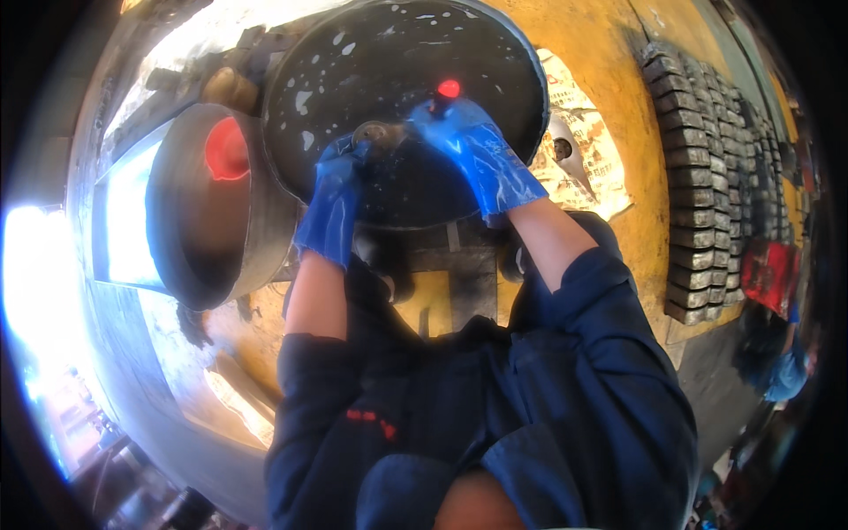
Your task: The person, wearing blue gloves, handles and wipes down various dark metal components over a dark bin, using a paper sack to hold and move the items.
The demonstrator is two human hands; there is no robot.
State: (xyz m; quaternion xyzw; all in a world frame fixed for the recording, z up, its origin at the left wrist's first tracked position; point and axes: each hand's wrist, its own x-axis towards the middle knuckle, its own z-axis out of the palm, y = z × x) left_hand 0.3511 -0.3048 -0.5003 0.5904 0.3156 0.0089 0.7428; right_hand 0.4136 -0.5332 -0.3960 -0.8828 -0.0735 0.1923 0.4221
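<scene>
Both my hands wear long blue rubber gloves and are over a wide black round tub [305, 66] with dark liquid and patches of white foam. My left hand [343, 157] is closed on the near side of a small brownish metal part [378, 134] that has a round hole in its end. My right hand [450, 125] is just to the right of that part, its fingers curled round a tool with a rounded red end [449, 88]. The tool's working end is hidden by the glove, so its kind cannot be told.
On the left stands a grey drum [278, 216] with brownish contents and a red bowl-like scoop [228, 148]. A metal part [570, 155] lies on a printed paper sack [609, 168] at right. Farther right are stacked metal blocks [693, 194] and a red bag-like object [768, 276].
</scene>
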